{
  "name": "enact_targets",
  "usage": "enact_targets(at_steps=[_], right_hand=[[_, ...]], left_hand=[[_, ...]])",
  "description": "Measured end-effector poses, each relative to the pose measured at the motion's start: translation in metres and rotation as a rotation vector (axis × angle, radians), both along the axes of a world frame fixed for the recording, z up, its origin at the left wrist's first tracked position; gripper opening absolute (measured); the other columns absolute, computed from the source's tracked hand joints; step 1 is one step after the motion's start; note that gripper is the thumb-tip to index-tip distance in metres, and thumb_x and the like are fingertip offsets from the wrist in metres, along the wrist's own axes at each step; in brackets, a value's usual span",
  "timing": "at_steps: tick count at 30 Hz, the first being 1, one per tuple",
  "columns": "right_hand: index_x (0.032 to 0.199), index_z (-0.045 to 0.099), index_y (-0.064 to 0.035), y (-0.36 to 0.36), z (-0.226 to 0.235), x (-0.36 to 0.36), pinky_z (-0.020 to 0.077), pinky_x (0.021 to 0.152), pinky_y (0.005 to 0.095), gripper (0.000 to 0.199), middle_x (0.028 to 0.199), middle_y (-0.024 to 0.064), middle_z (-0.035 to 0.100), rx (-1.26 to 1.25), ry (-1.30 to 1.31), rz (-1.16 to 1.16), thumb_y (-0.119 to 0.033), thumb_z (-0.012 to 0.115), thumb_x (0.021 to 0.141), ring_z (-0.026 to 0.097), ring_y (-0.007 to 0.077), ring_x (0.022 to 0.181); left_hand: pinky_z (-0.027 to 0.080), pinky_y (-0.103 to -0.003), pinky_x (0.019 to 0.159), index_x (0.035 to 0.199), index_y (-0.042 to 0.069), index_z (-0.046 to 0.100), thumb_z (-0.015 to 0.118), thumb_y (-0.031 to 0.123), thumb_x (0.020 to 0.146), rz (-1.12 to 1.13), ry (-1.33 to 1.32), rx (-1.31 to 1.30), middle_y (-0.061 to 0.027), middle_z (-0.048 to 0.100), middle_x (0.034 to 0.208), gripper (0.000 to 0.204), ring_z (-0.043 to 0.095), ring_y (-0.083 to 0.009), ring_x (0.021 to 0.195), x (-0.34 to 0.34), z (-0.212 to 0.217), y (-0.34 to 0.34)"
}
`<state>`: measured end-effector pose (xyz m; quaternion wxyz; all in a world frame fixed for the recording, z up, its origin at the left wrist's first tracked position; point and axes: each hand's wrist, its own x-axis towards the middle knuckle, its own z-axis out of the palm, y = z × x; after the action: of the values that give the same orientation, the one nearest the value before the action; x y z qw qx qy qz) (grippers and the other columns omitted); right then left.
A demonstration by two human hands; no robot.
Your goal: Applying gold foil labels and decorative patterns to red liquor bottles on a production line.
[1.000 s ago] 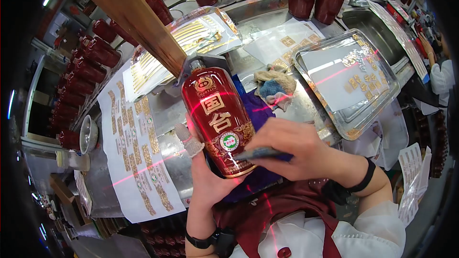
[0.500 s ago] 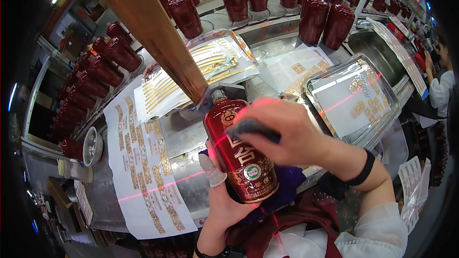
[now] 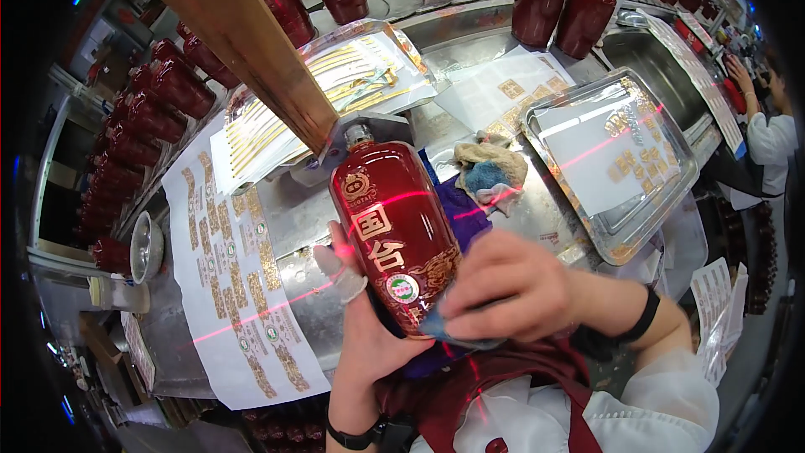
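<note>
A dark red glossy bottle [image 3: 411,218] with gold decals and a round green-and-white label leans back on a purple cloth [image 3: 464,216]. My left hand [image 3: 369,331] holds it low on its left side; a pale finger cot covers at least one fingertip. With bent fingers, my right hand [image 3: 516,289] grips a blue-grey flat scraper-like piece [image 3: 436,325] against the bottle's lower right edge. Part of that piece is hidden by the fingers. A crumpled beige and blue cloth [image 3: 490,172] lies just beyond the right hand.
A wooden post [image 3: 243,50] rises beyond the bottle. Decal sheets [image 3: 231,344] lie at left, near a metal bowl [image 3: 147,247]. A clear tray [image 3: 619,250] holds gold decals at right. Red bottles [image 3: 537,4] line the back and left. Another person [image 3: 771,138] stands far right.
My right hand has moved from the bottle's upper face down to its lower right edge. The bottle has turned, showing more of its right side, and the beige and blue cloth has come into sight.
</note>
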<state>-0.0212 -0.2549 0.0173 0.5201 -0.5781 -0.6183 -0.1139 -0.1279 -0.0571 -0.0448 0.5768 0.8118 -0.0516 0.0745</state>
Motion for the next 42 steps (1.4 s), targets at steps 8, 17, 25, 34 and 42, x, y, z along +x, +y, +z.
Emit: enact_targets(at_steps=[8,17,25,34,42], right_hand=[[0.088,0.071,-0.0025,-0.021,-0.033,-0.018,0.0516,0.07,0.0363,0.022,0.089,0.0087,0.069,-0.075,0.206,-0.216,0.004,0.074,0.068,0.065,0.0265,0.08],[0.094,0.072,-0.0041,-0.022,-0.044,-0.018,0.0522,0.074,0.0361,0.029,0.093,0.0099,0.069,0.053,0.246,-0.302,0.006,0.073,0.067,0.065,0.0264,0.084],[0.103,0.068,-0.0036,-0.018,-0.026,-0.019,0.051,0.076,0.0297,0.028,0.096,0.01,0.069,-0.113,0.596,-0.25,-0.008,0.076,0.077,0.067,0.0215,0.085],[0.094,0.072,-0.0086,-0.02,-0.036,-0.022,0.0498,0.07,0.0353,0.028,0.092,0.0056,0.069,-0.001,0.214,-0.111,-0.001,0.074,0.067,0.063,0.0245,0.083],[0.088,0.068,-0.0047,-0.037,-0.029,-0.054,0.0516,0.067,0.0335,0.023,0.085,0.0059,0.066,-0.042,0.281,0.017,0.006,0.071,0.068,0.063,0.0251,0.079]], left_hand=[[0.011,-0.049,0.116,0.154,0.014,-0.005,0.088,0.04,0.064,0.206,-0.464,0.517,-0.0232,-0.008,0.158,0.132,0.0,-0.0365,0.147,0.003,0.025,-0.025],[-0.003,-0.052,0.115,0.152,0.007,-0.005,0.084,0.039,0.069,0.153,-0.317,0.512,-0.0275,0.0,0.156,0.126,0.002,-0.0408,0.146,0.0,0.02,-0.031],[-0.014,-0.054,0.113,0.151,0.0,0.011,0.082,0.043,0.07,0.187,-0.262,0.566,-0.0297,0.008,0.155,0.116,0.0,-0.0405,0.147,-0.002,0.029,-0.035],[-0.016,-0.053,0.113,0.151,0.005,0.014,0.08,0.044,0.072,0.139,-0.503,0.454,-0.0279,0.019,0.154,0.11,0.014,-0.04,0.145,0.003,0.026,-0.032],[0.016,-0.046,0.115,0.15,-0.002,0.016,0.088,0.032,0.065,0.208,-0.389,0.498,-0.0232,0.028,0.152,0.116,0.033,-0.0351,0.139,0.004,0.037,-0.038]])
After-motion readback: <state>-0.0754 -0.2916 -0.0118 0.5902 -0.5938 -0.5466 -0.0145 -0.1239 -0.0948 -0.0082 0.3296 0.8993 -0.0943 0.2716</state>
